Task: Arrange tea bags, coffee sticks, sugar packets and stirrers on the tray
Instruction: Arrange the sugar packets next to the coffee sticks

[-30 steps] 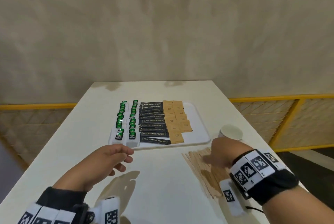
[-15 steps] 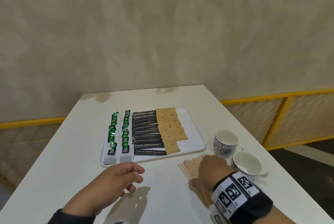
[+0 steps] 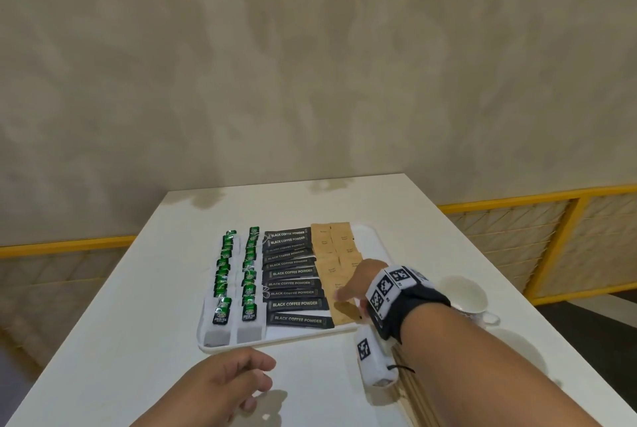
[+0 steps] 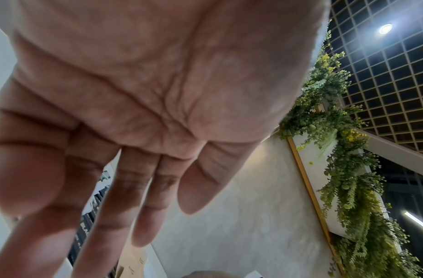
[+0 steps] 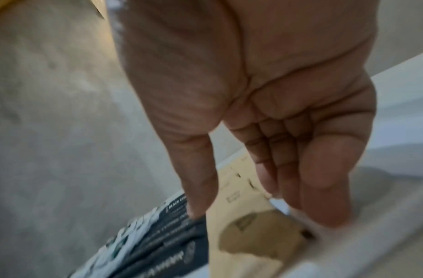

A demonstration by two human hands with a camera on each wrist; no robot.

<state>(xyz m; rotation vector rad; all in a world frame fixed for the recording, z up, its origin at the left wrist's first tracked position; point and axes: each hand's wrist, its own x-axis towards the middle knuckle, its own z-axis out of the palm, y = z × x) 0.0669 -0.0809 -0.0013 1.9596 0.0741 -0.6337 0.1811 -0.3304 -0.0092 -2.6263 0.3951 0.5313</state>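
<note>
A white tray (image 3: 376, 241) holds two rows of green tea bags (image 3: 238, 275), a column of black coffee sticks (image 3: 293, 283) and brown sugar packets (image 3: 332, 244). My right hand (image 3: 348, 293) reaches over the tray's near right part, beside the sugar packets (image 5: 241, 225). Its fingers (image 5: 324, 188) are straight and point down, and I see nothing in them. Wooden stirrers (image 3: 417, 395) lie on the table under my right forearm, mostly hidden. My left hand (image 3: 262, 382) hovers just in front of the tray, relaxed and holding nothing.
A white cup (image 3: 465, 295) stands on the table right of the tray, partly behind my right wrist. The table's right edge is close to it. A yellow railing (image 3: 537, 199) runs beyond the table.
My right hand has left the stirrer pile and moved forward and left onto the tray beside the sugar packets. The left hand has stayed in front of the tray.
</note>
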